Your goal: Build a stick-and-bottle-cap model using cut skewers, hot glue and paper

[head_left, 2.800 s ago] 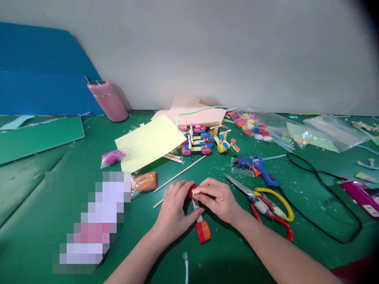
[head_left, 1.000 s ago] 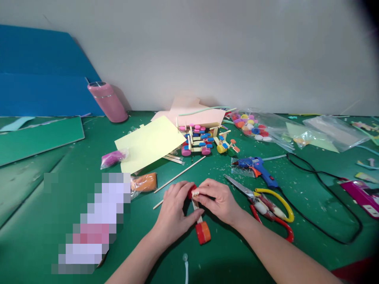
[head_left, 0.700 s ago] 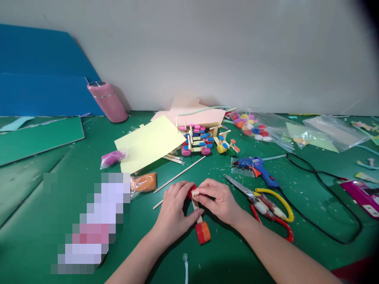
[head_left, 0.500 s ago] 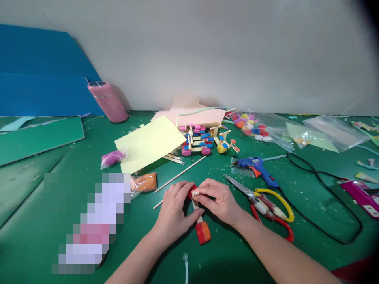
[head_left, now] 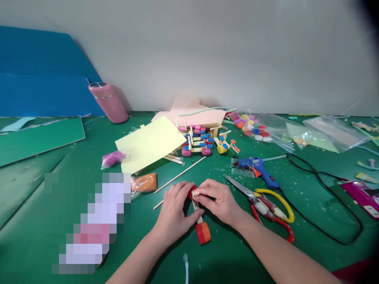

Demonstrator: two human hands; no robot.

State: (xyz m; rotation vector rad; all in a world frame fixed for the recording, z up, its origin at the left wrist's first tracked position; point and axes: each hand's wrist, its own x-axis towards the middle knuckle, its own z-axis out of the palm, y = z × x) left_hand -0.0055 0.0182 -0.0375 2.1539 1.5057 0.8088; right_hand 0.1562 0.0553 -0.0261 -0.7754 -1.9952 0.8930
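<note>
Far L of frame, a blue board (head_left: 38,94) stands at the back, w/ a green board (head_left: 41,138) lying below it. Next, a pink tumbler (head_left: 109,103) leans by the wall; lower L is a pixelated patch, contents unreadable. Then a purple packet (head_left: 113,158), a yellow sheet (head_left: 151,144), an orange packet (head_left: 146,182) & thin rods (head_left: 180,174), all on the table (head_left: 133,225).

Lower ctr: L hand (head_left: 174,209) covers part of the stick piece (head_left: 196,205), thumb apart from its other fingers & lying along the sticks; can't tell how firmly it grips. The piece has a red block (head_left: 191,192) at its far end, a red-orange block (head_left: 203,233) at its near end. R hand (head_left: 217,197) has thumb & index together, clamped on a pale bit (head_left: 196,193) at the far end.

Progress, as judged: piece looks part-built. Done: blocks sit at both ends of the sticks. Left: pale bit is prob. not fixed, being held there by fingers; the joint is hidden. Small models (head_left: 197,148) up at ctr have blue pads & uprights; none show on this piece, tho hands hide some.

R side: bag of caps (head_left: 254,126) up top, glue gun (head_left: 260,169) below it, scissors (head_left: 241,185) just beside R hand, magenta box (head_left: 361,197) at the edge.
</note>
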